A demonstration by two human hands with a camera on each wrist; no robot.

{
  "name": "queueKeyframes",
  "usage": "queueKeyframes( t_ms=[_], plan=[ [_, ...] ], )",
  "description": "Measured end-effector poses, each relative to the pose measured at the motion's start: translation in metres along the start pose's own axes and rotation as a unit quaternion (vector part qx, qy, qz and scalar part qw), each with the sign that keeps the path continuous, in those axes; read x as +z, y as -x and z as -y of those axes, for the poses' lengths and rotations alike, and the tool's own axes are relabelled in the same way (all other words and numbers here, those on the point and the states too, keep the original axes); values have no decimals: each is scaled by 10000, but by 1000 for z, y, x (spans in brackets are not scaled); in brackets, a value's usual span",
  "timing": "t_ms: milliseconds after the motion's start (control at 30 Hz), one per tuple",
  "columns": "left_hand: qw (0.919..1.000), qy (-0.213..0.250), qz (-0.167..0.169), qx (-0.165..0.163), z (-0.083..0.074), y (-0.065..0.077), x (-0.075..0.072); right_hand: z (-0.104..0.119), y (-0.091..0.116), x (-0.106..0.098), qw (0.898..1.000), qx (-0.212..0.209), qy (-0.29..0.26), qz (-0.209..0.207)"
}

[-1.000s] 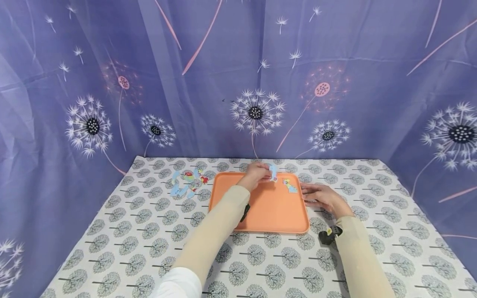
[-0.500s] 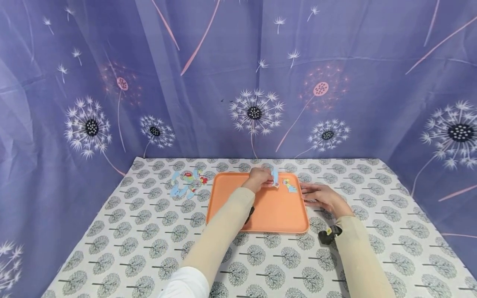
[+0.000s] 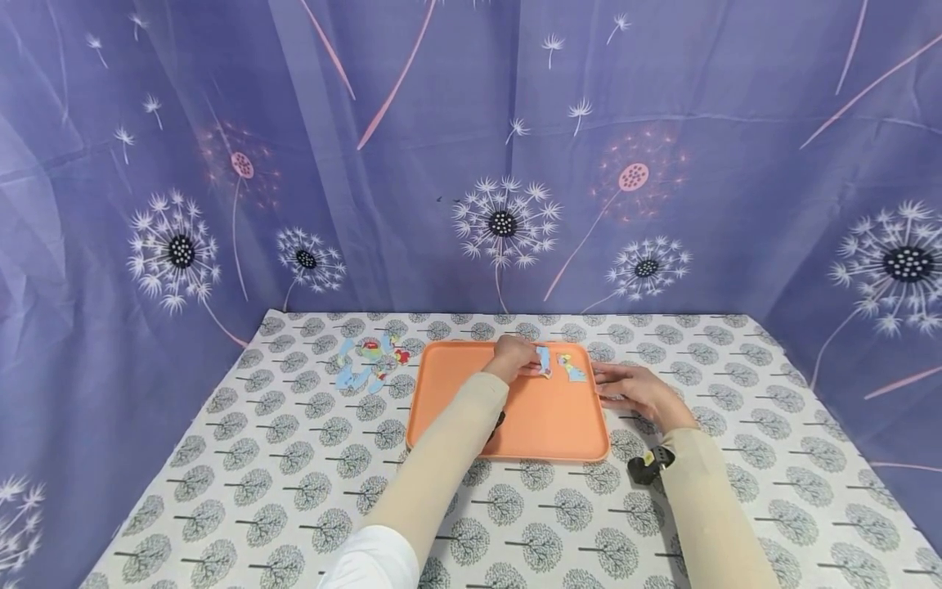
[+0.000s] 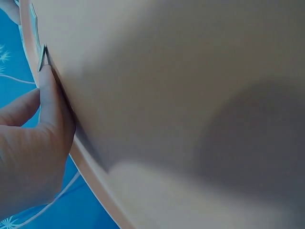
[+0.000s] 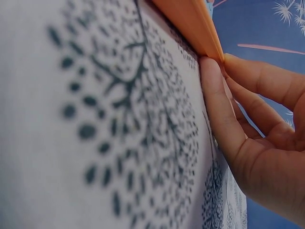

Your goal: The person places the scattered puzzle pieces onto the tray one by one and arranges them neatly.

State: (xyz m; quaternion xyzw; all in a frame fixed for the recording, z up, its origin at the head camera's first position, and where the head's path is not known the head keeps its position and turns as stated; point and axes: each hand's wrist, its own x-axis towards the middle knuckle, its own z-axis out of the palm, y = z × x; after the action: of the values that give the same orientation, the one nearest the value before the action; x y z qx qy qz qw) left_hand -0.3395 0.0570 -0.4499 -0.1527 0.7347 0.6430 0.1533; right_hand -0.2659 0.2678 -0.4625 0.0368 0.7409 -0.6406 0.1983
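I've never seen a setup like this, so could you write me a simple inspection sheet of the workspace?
Surface: tree-print cloth, with an orange tray on it.
Job's things: blue piece at the tray's far side; multicoloured pieces right of it in the tray; loose pieces on the cloth, left of the tray.
Clutter: nothing seen.
Hands: left hand holds the blue piece; right hand holds the tray's right edge.
Cables: nothing seen.
Surroundings: purple dandelion-print curtain behind and at both sides.
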Motion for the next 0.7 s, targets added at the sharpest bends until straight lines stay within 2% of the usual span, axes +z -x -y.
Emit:
queueKeyframes(
  t_ms=[233, 433, 700],
  plan=[
    [9995, -273, -10, -142, 1, -6, 1, 0, 0, 0, 10000, 12, -2, 12],
    [9995, -301, -13, -59, 4, -8, 2, 1, 1, 1, 10000, 19, -33, -2],
    [9993, -342, 3, -115, 4, -6, 3, 2, 2, 1, 10000, 57, -56, -59]
  ],
)
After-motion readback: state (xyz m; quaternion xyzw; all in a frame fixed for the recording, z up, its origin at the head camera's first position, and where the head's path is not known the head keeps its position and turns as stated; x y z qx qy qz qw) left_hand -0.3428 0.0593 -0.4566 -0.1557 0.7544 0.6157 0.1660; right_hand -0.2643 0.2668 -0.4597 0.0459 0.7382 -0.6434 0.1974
